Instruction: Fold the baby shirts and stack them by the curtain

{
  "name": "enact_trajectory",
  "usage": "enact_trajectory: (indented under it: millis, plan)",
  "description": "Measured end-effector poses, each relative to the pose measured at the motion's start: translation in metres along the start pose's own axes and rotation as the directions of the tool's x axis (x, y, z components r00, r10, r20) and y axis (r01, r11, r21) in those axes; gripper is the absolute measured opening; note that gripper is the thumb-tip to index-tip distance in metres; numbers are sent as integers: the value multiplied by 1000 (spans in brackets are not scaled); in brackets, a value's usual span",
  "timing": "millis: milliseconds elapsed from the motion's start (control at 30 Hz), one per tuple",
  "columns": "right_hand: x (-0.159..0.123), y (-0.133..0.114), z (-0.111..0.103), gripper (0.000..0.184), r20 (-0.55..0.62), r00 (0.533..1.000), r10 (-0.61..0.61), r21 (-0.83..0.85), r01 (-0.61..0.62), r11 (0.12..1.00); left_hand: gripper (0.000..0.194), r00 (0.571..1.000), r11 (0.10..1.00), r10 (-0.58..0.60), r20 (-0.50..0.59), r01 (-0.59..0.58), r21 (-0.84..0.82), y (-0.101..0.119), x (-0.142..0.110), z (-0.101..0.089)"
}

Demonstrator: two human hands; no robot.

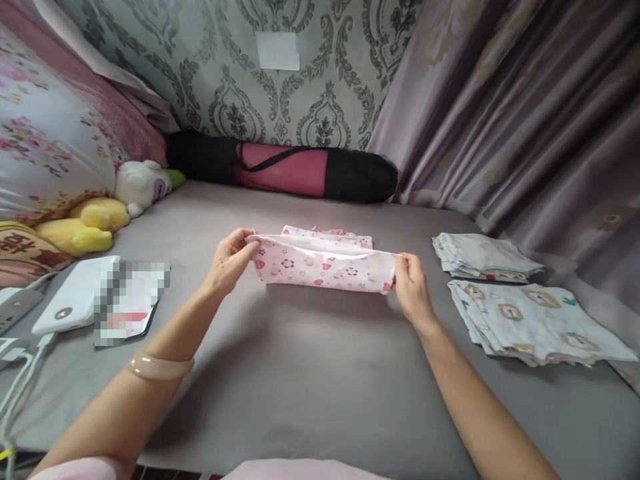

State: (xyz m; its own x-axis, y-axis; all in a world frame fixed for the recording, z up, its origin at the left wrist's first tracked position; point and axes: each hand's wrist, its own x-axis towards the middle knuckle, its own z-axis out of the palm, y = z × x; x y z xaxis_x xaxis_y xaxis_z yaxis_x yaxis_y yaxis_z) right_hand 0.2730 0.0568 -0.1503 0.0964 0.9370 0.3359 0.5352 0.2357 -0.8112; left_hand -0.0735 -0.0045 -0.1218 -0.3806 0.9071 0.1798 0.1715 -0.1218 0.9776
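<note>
A pink printed cloth [320, 267], folded into a wide band, is stretched between my two hands over the grey bed surface [300, 373]. Its upper left corner is pinched by my left hand [233, 257], between thumb and fingers. On the opposite end, my right hand [413, 287] grips the upper right corner with closed fingers. Just behind the held band, a second part of pink printed fabric [330, 233] with a ruffled edge shows; whether it belongs to the same piece I cannot tell. A pale bangle [160, 365] circles my left wrist.
On the right lie two stacks of folded cloths, a whitish stack [485, 255] and a lion-print stack [540, 320]. Leftward are a white device [77, 293], a blurred phone-like object [131, 300], cables and plush toys [140, 187]. A black-and-red long bag [283, 170] lies along the wall.
</note>
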Motion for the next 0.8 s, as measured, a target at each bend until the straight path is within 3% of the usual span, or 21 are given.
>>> enact_trajectory:
  millis: [167, 333, 467, 667, 800]
  plan:
    - [25, -1, 32, 39, -217, 969, -114, -100, 94, 991, 24, 995, 999, 30, -95, -26, 47, -20, 26, 25]
    - [55, 4, 49, 39, -171, 978, -123, -219, 84, 972, 24, 980, 964, 115, -160, -72, 255, -51, 57, 43]
    - [78, 13, 59, 37, -89, 996, -9, -301, -18, 953, 23, 978, 922, 123, -166, -51, 383, -72, 82, 48]
    - [99, 31, 69, 39, -42, 993, 109, -329, -117, 937, 22, 981, 911, 121, -150, -49, 410, -85, 107, 57]
    - [110, 45, 77, 40, 12, 952, 305, -379, -277, 883, 19, 974, 874, -91, -209, 179, 452, -84, 116, 64]
